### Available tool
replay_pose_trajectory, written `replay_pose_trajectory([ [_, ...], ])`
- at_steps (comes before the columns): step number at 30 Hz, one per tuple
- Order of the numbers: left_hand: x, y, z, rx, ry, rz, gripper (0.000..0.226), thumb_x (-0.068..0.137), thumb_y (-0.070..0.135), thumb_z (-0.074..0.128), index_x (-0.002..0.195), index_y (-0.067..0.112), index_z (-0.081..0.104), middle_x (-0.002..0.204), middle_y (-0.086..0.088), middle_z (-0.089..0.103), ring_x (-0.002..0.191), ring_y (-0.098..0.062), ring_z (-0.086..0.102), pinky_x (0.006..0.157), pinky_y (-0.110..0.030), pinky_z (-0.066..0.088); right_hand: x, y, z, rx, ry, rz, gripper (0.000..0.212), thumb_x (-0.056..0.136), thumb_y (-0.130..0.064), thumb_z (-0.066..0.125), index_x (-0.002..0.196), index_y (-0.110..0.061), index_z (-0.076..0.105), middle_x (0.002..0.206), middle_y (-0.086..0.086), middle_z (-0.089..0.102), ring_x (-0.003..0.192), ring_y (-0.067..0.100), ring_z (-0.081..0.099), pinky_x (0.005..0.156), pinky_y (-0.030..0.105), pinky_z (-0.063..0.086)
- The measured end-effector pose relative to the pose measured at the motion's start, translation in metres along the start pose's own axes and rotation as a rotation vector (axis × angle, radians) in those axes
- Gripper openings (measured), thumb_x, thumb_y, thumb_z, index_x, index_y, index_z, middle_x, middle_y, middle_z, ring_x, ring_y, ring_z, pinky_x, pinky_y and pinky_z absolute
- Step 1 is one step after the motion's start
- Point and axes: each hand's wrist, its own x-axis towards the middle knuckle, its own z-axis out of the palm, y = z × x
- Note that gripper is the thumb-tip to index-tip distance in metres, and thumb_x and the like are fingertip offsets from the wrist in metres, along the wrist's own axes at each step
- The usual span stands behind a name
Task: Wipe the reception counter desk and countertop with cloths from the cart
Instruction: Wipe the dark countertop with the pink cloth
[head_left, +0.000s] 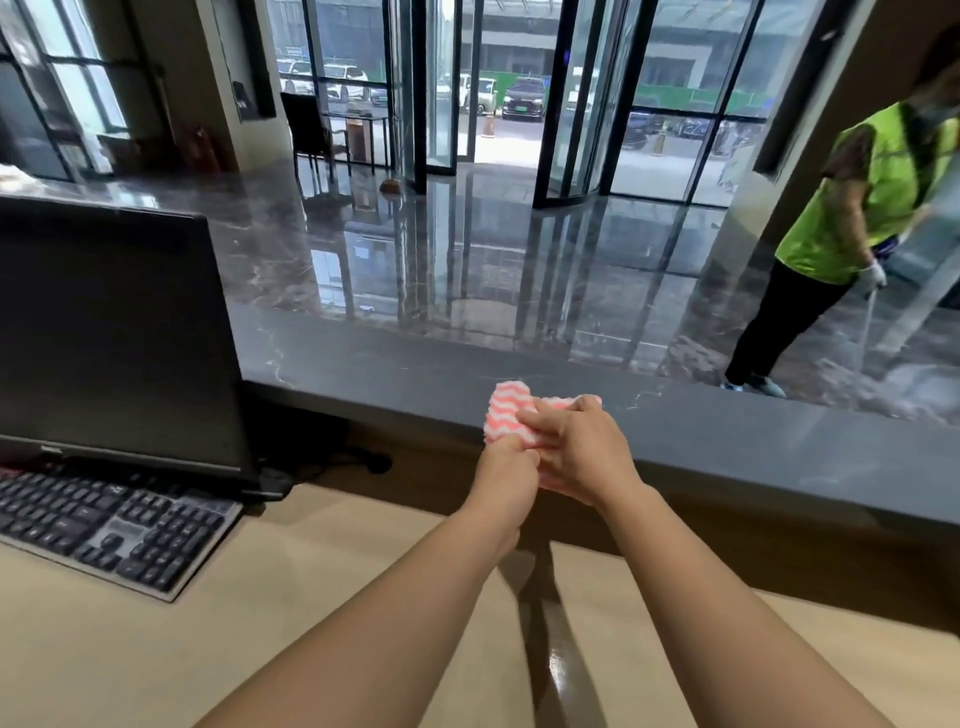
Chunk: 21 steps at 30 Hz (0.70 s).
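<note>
A pink-and-white wavy-striped cloth (506, 410) is bunched between both my hands at the near edge of the dark marble countertop (727, 431). My left hand (506, 460) pinches its lower edge with curled fingers. My right hand (576, 452) grips the cloth's right side, fingers curled over it. Both forearms reach out over the beige lower desk (156, 649). Much of the cloth is hidden inside my hands.
A black monitor (114, 338) and a keyboard (109, 535) stand on the desk at left, with cables behind. Beyond the counter lies a glossy lobby floor, glass doors, and a person in a green vest (852, 218) mopping at right.
</note>
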Motion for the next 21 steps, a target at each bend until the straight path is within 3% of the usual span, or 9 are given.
replay_pose_trajectory([
  [3,-0.004,-0.005,0.039,0.002,-0.099,0.036,0.032,0.094,-0.001,0.035,0.106,0.013,0.062,0.106,-0.009,0.065,0.105,-0.023,0.060,0.095,-0.036,0.048,-0.018,0.033,-0.017,-0.163,0.102,0.146,0.055,0.075,-0.046,0.077,0.128,-0.043,0.059,0.128,-0.005,0.055,0.106,0.017,0.048,0.096,0.032,0.047],
  [6,-0.008,-0.008,0.070,0.046,-0.166,0.043,0.029,0.095,0.000,0.035,0.107,0.010,0.060,0.100,-0.006,0.062,0.093,-0.017,0.055,0.080,-0.027,0.045,-0.034,0.058,-0.032,-0.124,0.167,0.233,0.053,0.076,-0.046,0.076,0.126,-0.045,0.059,0.131,-0.007,0.055,0.104,0.014,0.046,0.096,0.030,0.045],
  [10,-0.011,-0.008,0.087,0.063,-0.191,0.039,0.033,0.096,0.003,0.036,0.118,0.009,0.060,0.111,-0.008,0.063,0.101,-0.018,0.057,0.080,-0.023,0.046,-0.044,0.068,-0.038,-0.093,0.228,0.277,0.043,0.082,-0.032,0.076,0.123,-0.038,0.065,0.123,-0.002,0.054,0.104,0.015,0.048,0.093,0.023,0.044],
  [13,-0.006,-0.012,0.076,0.058,-0.208,0.041,0.038,0.095,0.000,0.035,0.118,0.011,0.063,0.111,-0.008,0.065,0.103,-0.018,0.058,0.084,-0.024,0.046,-0.041,0.060,-0.032,0.034,0.271,0.338,0.038,0.084,-0.029,0.074,0.121,-0.026,0.068,0.111,-0.005,0.049,0.091,0.006,0.050,0.073,0.007,0.048],
  [16,-0.005,-0.014,0.061,0.055,-0.215,0.026,0.040,0.096,0.003,0.035,0.118,0.017,0.064,0.116,-0.007,0.064,0.109,-0.019,0.058,0.091,-0.026,0.046,-0.036,0.057,-0.022,0.096,0.310,0.341,0.037,0.086,-0.026,0.071,0.123,-0.021,0.067,0.105,-0.004,0.047,0.089,0.007,0.047,0.076,0.015,0.048],
  [19,-0.004,-0.014,0.044,0.047,-0.181,0.047,0.038,0.096,0.004,0.036,0.111,0.020,0.066,0.117,-0.010,0.065,0.111,-0.022,0.059,0.099,-0.036,0.047,-0.028,0.040,-0.011,0.378,0.291,0.359,0.032,0.089,-0.009,0.066,0.121,-0.003,0.065,0.096,-0.001,0.059,0.075,0.000,0.062,0.060,0.010,0.049],
  [21,-0.003,-0.012,0.029,0.023,-0.139,0.075,0.037,0.094,-0.001,0.036,0.102,0.018,0.067,0.116,-0.017,0.065,0.109,-0.026,0.060,0.098,-0.038,0.046,-0.021,0.025,-0.005,0.438,0.282,0.342,0.029,0.086,-0.010,0.067,0.113,0.001,0.063,0.091,0.003,0.066,0.071,0.004,0.068,0.060,0.018,0.055],
])
